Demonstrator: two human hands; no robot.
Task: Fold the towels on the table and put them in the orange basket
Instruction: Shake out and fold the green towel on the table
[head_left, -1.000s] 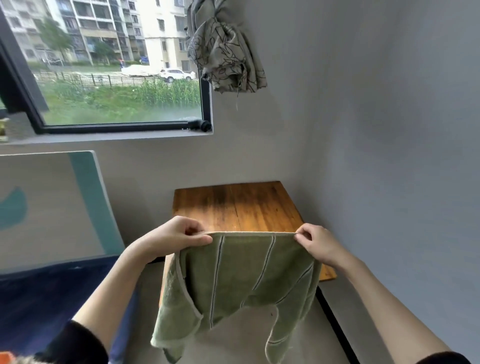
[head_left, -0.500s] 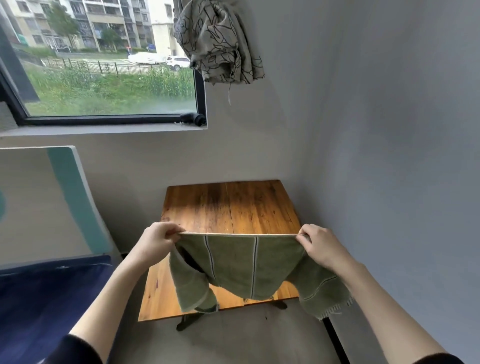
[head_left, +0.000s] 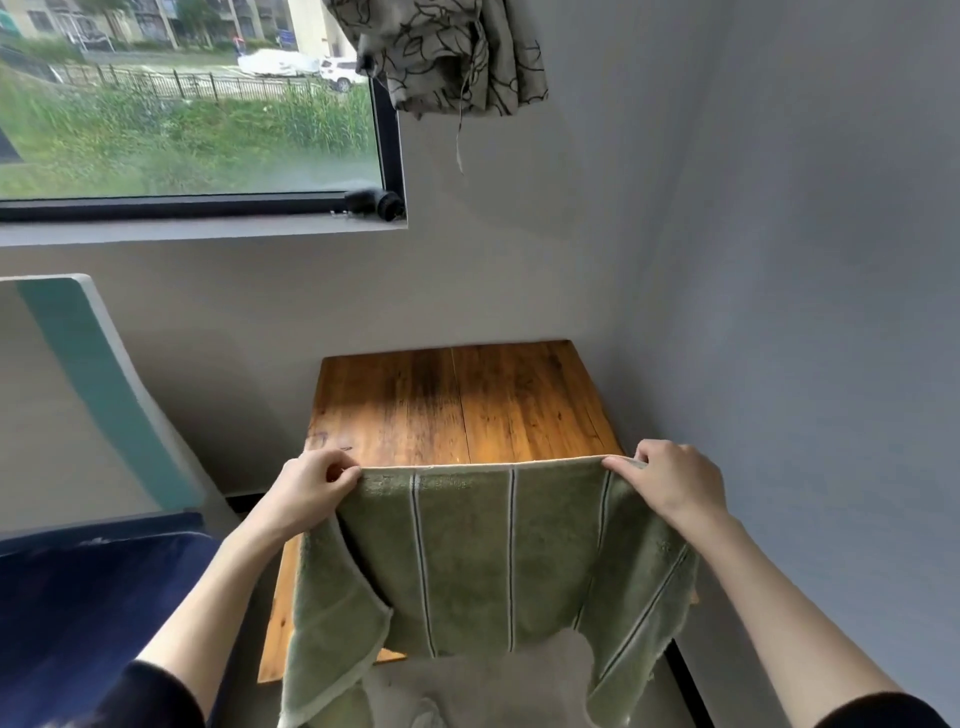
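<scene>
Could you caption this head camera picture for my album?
Two hands, left and right, hold a green striped towel above a wooden table.

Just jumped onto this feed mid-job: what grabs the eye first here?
A green striped towel fills the lower middle, stretched out by its top edge between the left hand and the right hand, each pinching a corner. It hangs over the near part of a wooden table set in the corner of the room. A patterned curtain is bunched up at top centre, beside the window.

The towel is soft, matt green terry cloth; the bench is smooth wood with a slight sheen.
</scene>
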